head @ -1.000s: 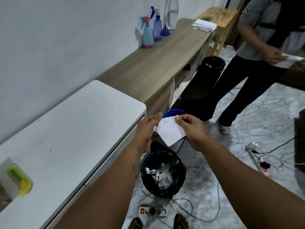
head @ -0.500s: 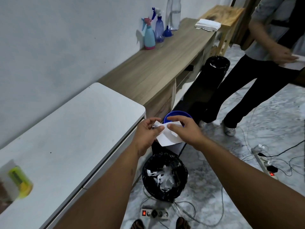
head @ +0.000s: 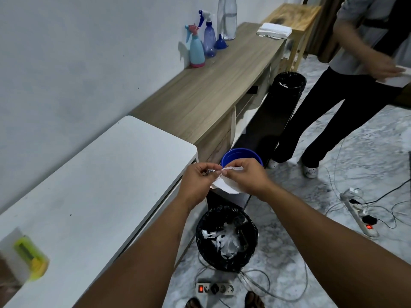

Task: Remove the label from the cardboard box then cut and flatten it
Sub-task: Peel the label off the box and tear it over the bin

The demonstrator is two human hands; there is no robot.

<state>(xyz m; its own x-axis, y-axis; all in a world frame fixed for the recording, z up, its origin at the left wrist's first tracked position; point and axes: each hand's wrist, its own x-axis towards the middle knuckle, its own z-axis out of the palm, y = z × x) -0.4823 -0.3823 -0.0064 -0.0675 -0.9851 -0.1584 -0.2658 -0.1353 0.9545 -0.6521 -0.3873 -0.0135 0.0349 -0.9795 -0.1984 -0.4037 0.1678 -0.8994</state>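
— White paper, pinched and crumpling above a black-lined bin [head: 226, 238]: how far along is the job?

— Judging by the scene, the label [head: 225, 185] is off. No cardboard box is clearly in view on the white worktop [head: 89, 196] at left, so cutting and flattening look undone.

— And the grips?

— The left hand [head: 198, 181] pinches one end, the right hand [head: 246, 175] closes on the other; both grips hold the label.

— Which way does it lie?

— Its long axis runs roughly side to side between the hands, the loose part sagging toward the bin.
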